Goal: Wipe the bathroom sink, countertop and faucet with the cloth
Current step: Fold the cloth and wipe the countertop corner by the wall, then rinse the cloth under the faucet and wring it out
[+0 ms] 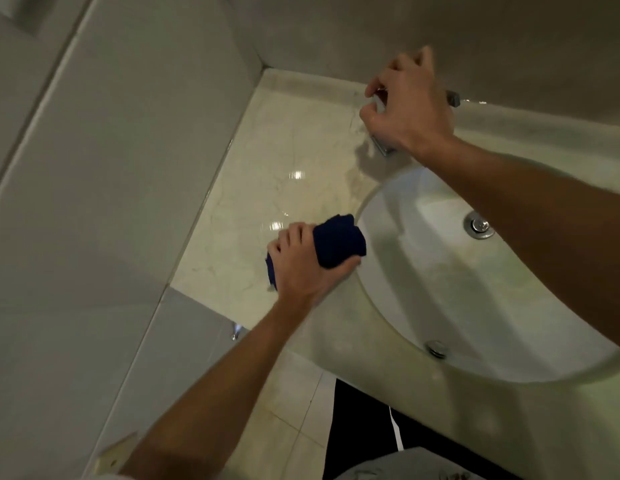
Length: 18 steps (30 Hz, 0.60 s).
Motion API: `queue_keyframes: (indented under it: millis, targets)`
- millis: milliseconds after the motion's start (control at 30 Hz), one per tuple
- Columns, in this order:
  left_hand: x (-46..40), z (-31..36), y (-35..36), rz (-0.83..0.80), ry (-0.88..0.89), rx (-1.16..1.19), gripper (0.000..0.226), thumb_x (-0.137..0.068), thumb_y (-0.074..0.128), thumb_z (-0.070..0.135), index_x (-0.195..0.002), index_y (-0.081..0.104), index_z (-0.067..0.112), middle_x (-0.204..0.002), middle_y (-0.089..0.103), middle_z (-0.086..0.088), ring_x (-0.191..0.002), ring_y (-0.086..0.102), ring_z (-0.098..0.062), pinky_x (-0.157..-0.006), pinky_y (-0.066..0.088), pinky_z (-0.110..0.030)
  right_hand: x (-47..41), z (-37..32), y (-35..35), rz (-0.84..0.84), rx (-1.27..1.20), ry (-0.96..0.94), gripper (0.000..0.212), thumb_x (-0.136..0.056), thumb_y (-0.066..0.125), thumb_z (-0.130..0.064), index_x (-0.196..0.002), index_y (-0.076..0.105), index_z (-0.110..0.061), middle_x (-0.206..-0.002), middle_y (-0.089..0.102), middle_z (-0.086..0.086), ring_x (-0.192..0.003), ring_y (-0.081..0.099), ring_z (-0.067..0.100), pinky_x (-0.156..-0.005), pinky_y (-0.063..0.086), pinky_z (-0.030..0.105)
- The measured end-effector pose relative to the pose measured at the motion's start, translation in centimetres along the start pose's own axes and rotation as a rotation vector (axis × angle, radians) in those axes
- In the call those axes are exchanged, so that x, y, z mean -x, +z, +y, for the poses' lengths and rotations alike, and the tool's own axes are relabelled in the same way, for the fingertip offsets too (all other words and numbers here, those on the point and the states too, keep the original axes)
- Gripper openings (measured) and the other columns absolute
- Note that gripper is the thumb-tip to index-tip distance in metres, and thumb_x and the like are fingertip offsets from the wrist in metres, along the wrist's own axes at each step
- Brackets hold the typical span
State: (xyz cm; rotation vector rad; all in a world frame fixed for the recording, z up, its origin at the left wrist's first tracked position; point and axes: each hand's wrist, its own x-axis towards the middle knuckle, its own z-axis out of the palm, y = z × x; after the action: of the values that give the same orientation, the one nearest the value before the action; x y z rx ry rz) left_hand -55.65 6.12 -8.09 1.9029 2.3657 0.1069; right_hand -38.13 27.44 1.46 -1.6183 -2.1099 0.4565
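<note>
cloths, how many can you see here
1. A dark blue cloth is bunched in the left hand on the countertop, at the sink's left rim. The right hand is at the faucet and could hide something small.

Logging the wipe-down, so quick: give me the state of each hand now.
Left hand: closed, grip on the bunched dark blue cloth at the basin's edge.
Right hand: fingers curled over the chrome metal faucet; firm grip cannot be told.

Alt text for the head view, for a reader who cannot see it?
A left hand presses a dark blue cloth on the marble countertop beside the sink, while the right hand covers the faucet.
</note>
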Motion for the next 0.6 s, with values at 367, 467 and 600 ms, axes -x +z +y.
queue_keyframes:
  millis: [367,467,600]
  targets:
    - [16.3,12.0,2.8,0.001,-0.031,0.169,0.053,-0.072,0.067,0.066,-0.1,0.065,0.022,-0.103,0.063,0.005,-0.095,0.057,-0.022,-0.085,0.04,-0.04,0.5,-0.2,-0.6,-0.034,0.021,-0.002,0.04,-0.085,0.05,-0.038,-0.112,0.073,-0.019,-0.122,0.061,0.004,-0.131,0.041,0.03,-0.103,0.043,0.035]
    - [16.8,11.5,3.1,0.091,-0.022,0.271,0.047,-0.07,0.072,0.059,-0.095,0.066,0.02,-0.097,0.064,0.006,-0.092,0.056,-0.018,-0.087,0.038,-0.035,0.7,0.0,-0.5,-0.038,0.025,-0.013,0.04,-0.086,0.051,-0.039,-0.114,0.072,-0.019,-0.122,0.061,0.004,-0.132,0.041,0.03,-0.104,0.042,0.034]
    - [16.9,9.9,3.4,0.13,0.071,0.24,0.047,-0.07,0.073,0.059,-0.091,0.067,0.017,-0.092,0.066,0.004,-0.087,0.059,-0.019,-0.083,0.041,-0.037,0.9,0.0,-0.6,-0.047,0.017,-0.012,0.04,-0.085,0.051,-0.037,-0.115,0.072,-0.019,-0.121,0.061,0.005,-0.131,0.041,0.03,-0.103,0.043,0.036]
